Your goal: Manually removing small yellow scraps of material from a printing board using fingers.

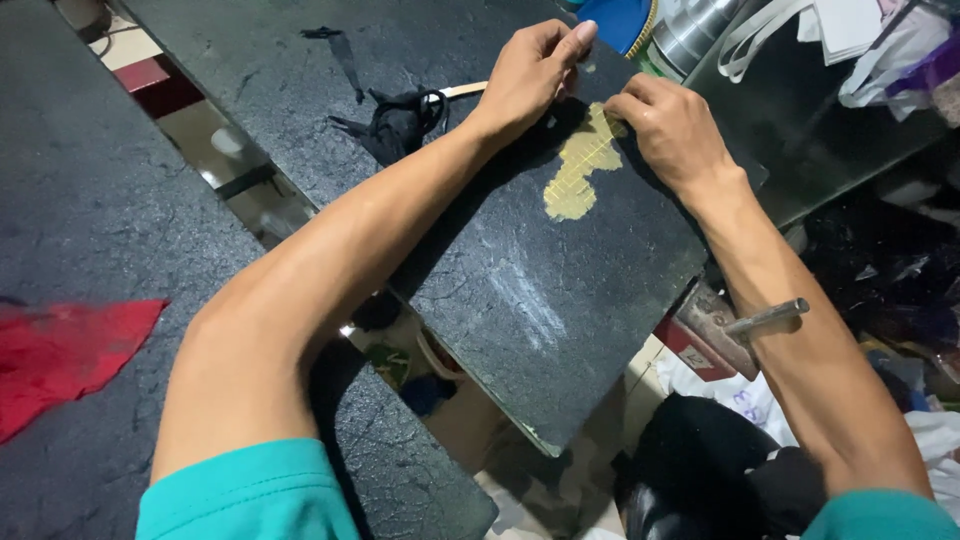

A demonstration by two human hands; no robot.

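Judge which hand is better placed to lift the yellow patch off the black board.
Probably the right hand: its fingertips sit on the yellow patch's upper edge. The left hand rests above it on the black board, apart from the patch.

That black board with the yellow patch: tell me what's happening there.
A person in teal sleeves presses both hands onto a dark work board. The left hand and right hand hold down something dark beside the worn yellow patch. Black fabric scraps lie to the left; red cloth sits on the nearer board.
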